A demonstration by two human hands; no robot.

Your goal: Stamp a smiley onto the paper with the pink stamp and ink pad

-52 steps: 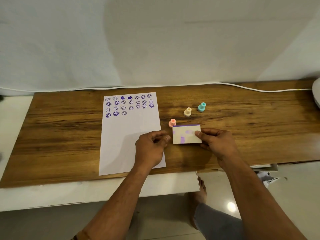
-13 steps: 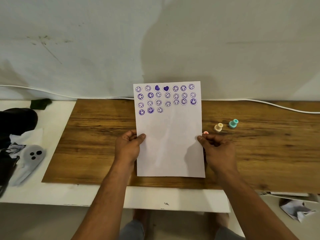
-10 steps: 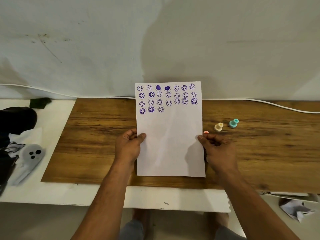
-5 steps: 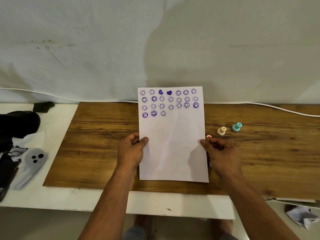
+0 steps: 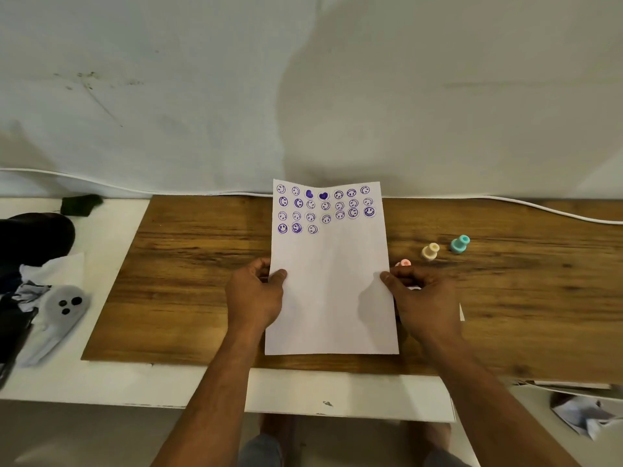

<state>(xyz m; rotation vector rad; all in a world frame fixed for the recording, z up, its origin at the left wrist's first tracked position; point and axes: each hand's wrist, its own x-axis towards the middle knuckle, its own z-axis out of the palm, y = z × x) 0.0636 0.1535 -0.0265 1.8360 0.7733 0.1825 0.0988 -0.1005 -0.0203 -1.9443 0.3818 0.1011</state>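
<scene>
A white paper [image 5: 332, 298] with several purple smiley and heart prints along its top is held up off the wooden board [image 5: 188, 264]. My left hand [image 5: 254, 298] pinches its left edge and my right hand [image 5: 423, 305] pinches its right edge. The pink stamp [image 5: 404, 263] stands on the board just behind my right hand, only its top showing. The ink pad [image 5: 461, 315] is almost wholly hidden under my right hand; a sliver of its white edge shows.
A beige stamp [image 5: 430, 251] and a teal stamp [image 5: 459, 244] stand to the right of the pink one. A white cable [image 5: 539, 207] runs along the wall. Grey cloth and dark items [image 5: 50, 298] lie on the white surface at left.
Since five seconds ago the paper has been lifted from the board by both hands and held in front of me. Over the last second it has stayed nearly still; the view shifted slightly.
</scene>
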